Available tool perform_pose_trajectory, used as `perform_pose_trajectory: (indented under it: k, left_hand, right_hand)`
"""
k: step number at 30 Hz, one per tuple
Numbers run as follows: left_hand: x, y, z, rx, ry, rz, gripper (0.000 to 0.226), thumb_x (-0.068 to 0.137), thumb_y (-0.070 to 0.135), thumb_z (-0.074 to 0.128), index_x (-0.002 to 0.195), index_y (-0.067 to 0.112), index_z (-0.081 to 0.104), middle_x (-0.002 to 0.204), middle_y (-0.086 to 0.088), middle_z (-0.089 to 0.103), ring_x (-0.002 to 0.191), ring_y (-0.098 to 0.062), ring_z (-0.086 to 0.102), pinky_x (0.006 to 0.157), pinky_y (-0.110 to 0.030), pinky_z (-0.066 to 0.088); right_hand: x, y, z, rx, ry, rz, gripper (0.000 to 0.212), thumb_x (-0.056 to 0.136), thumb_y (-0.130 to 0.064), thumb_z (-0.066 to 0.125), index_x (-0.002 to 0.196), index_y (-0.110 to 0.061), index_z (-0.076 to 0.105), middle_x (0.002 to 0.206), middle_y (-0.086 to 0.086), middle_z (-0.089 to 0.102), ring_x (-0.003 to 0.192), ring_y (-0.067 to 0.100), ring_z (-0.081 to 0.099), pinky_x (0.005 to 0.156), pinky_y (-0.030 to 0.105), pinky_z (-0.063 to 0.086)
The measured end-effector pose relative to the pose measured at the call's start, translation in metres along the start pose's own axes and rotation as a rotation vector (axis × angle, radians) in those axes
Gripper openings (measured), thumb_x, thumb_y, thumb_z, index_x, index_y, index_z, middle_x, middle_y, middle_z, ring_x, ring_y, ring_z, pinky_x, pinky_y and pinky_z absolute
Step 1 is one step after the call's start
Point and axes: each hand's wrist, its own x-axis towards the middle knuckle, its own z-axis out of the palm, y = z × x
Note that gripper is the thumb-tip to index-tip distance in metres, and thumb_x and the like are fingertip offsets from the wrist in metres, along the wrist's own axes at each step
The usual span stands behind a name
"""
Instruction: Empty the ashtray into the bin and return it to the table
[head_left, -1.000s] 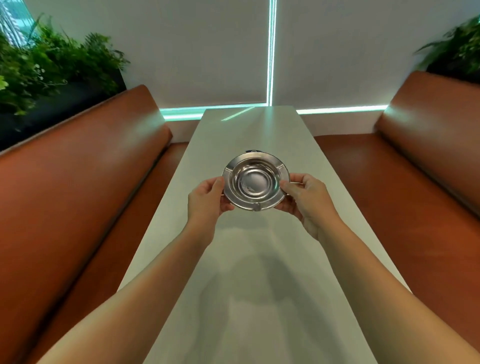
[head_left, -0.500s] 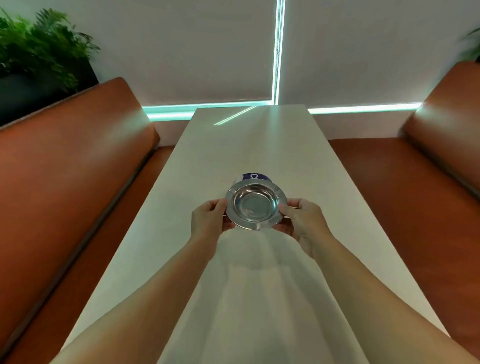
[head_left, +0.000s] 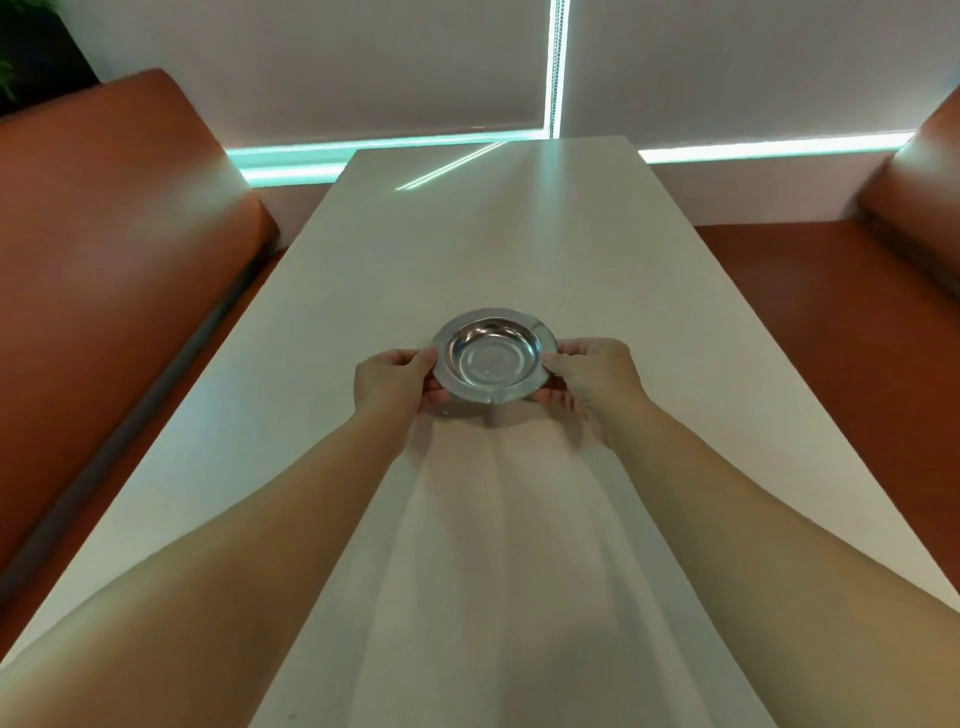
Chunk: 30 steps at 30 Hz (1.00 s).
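Note:
A round, shiny metal ashtray (head_left: 492, 355) with a wide flat rim sits low over the middle of the long white table (head_left: 498, 223), level and bowl up; nothing shows inside it. My left hand (head_left: 396, 381) pinches its left rim and my right hand (head_left: 592, 378) pinches its right rim, fingers curled under the edge. Whether its base touches the tabletop I cannot tell. No bin is in view.
Brown leather benches run along both sides of the table, the left bench (head_left: 104, 249) close and tall, the right bench (head_left: 831, 291) lower. A white blind (head_left: 363, 67) with a bright strip below it closes the far end.
Both hands have carried the ashtray down from mid-air toward the tabletop. A small dark blue object seen behind it earlier is now hidden. The view has tilted downward.

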Motion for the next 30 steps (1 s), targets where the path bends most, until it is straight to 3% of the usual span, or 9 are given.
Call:
perform_pose_trajectory:
  k: [6, 12, 15, 23, 26, 28, 30]
  left_hand:
    - [0.016, -0.007, 0.004, 0.021, 0.024, 0.012, 0.016, 0.084, 0.016, 0.06, 0.068, 0.011, 0.059, 0.049, -0.003, 0.06, 0.03, -0.005, 0.053, 0.04, -0.015, 0.051]
    - [0.022, -0.007, 0.003, 0.074, 0.055, 0.036, 0.014, 0.082, 0.015, 0.062, 0.069, 0.01, 0.059, 0.059, -0.007, 0.058, 0.028, -0.005, 0.053, 0.04, -0.016, 0.052]
    - [0.024, -0.009, 0.003, 0.109, 0.074, 0.045, 0.012, 0.081, 0.016, 0.063, 0.073, 0.009, 0.061, 0.059, -0.008, 0.06, 0.028, -0.006, 0.054, 0.048, -0.022, 0.056]
    - [0.021, -0.011, 0.002, 0.09, 0.11, 0.063, 0.019, 0.084, 0.021, 0.059, 0.067, 0.012, 0.06, 0.059, -0.006, 0.062, 0.03, -0.007, 0.056, 0.044, -0.021, 0.055]
    - [0.013, -0.011, -0.004, 0.081, 0.136, 0.05, 0.024, 0.087, 0.026, 0.054, 0.067, 0.013, 0.06, 0.062, -0.005, 0.061, 0.038, -0.011, 0.059, 0.05, -0.022, 0.055]
    - [0.005, -0.01, -0.01, 0.094, 0.147, 0.052, 0.024, 0.088, 0.027, 0.051, 0.075, 0.01, 0.061, 0.064, -0.006, 0.057, 0.046, -0.016, 0.058, 0.057, -0.026, 0.054]
    - [-0.006, -0.014, -0.02, 0.108, 0.14, 0.048, 0.023, 0.088, 0.026, 0.05, 0.083, 0.006, 0.062, 0.063, -0.006, 0.055, 0.048, -0.018, 0.054, 0.062, -0.031, 0.053]
  right_hand:
    - [0.014, 0.007, 0.004, -0.047, 0.01, 0.022, 0.019, 0.081, 0.004, 0.055, 0.066, -0.007, 0.058, 0.073, 0.014, 0.062, 0.06, 0.022, 0.064, 0.059, 0.034, 0.057]
    - [0.018, 0.01, 0.006, -0.146, 0.03, -0.018, 0.024, 0.078, 0.004, 0.056, 0.06, -0.011, 0.061, 0.069, 0.014, 0.065, 0.061, 0.025, 0.066, 0.069, 0.038, 0.058]
    - [0.019, 0.011, 0.006, -0.198, 0.043, -0.031, 0.027, 0.079, 0.001, 0.057, 0.057, -0.015, 0.061, 0.066, 0.012, 0.066, 0.067, 0.031, 0.068, 0.077, 0.043, 0.058]
    - [0.017, 0.008, 0.006, -0.154, 0.045, -0.023, 0.025, 0.08, -0.001, 0.059, 0.06, -0.016, 0.058, 0.066, 0.008, 0.063, 0.055, 0.022, 0.063, 0.071, 0.039, 0.059]
    - [0.011, 0.01, 0.004, -0.075, 0.066, -0.02, 0.008, 0.081, -0.005, 0.058, 0.077, -0.012, 0.059, 0.066, 0.006, 0.061, 0.054, 0.018, 0.062, 0.072, 0.038, 0.058]
    - [0.006, 0.013, 0.001, -0.064, 0.096, -0.008, 0.021, 0.081, -0.009, 0.057, 0.103, -0.011, 0.057, 0.066, 0.005, 0.062, 0.056, 0.017, 0.062, 0.08, 0.04, 0.057]
    - [-0.003, 0.021, -0.004, -0.101, 0.123, -0.017, 0.031, 0.08, -0.009, 0.056, 0.112, -0.009, 0.055, 0.067, 0.003, 0.061, 0.057, 0.014, 0.061, 0.085, 0.042, 0.056]
